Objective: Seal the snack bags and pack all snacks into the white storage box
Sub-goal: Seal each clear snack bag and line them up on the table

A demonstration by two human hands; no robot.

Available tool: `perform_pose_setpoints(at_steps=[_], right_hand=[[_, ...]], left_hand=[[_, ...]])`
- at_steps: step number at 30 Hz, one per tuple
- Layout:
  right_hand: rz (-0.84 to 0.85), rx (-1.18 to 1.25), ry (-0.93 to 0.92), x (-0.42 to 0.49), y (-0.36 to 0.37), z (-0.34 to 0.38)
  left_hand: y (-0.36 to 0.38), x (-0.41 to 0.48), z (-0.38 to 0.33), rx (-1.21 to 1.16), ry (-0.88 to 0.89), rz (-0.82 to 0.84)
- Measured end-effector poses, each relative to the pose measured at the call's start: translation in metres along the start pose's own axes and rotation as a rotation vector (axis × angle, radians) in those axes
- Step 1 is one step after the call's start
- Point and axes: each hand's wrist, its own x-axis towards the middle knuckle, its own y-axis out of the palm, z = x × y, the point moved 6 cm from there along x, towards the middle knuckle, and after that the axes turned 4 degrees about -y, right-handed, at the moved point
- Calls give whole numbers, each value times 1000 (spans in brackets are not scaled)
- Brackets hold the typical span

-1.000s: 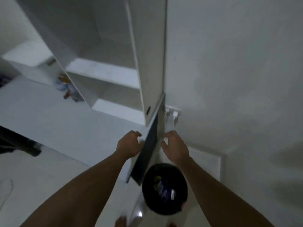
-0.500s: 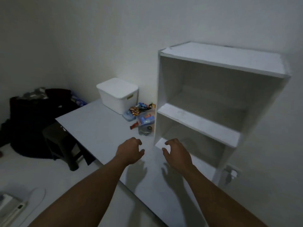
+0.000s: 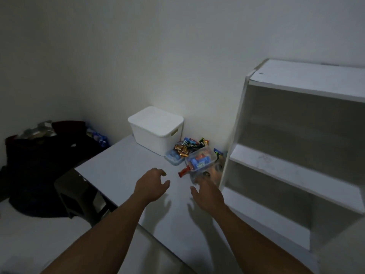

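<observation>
The white storage box (image 3: 156, 129) stands at the far end of the grey table (image 3: 122, 167), against the wall, with its lid on. Right of it lies a heap of snacks: small wrapped bars (image 3: 186, 148), a clear bag with blue and orange packs (image 3: 201, 160), another clear bag (image 3: 209, 175) below it, and a red stick-shaped snack (image 3: 183, 172). My left hand (image 3: 151, 185) hovers over the table with curled, spread fingers and holds nothing. My right hand (image 3: 207, 192) hovers just short of the lower clear bag, fingers apart, empty.
A white shelf unit (image 3: 296, 155) with bare shelves stands on the table's right side, close to the snacks. A dark stool (image 3: 75, 196) and a heap of dark clothing (image 3: 39, 161) lie left of the table on the floor.
My view has swung from a bin on the floor up to the table. Both hands have moved forward toward the snacks, the right one nearest the lower bag.
</observation>
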Motion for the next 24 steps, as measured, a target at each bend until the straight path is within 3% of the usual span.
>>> perform_pose_setpoints(at_steps=[14,17,20,24], right_hand=[[-52,50,161,158,54,-37],[-47,66,315,166,57,-59],[-78,35,324,170,60,-76],[-189,72,583,167,62,-107]], left_hand=[[57,197,18,58,68,225],[76,223,11,64,123,296],[98,241,-2,30,189,375],[128,262,-37,-78,346,491]])
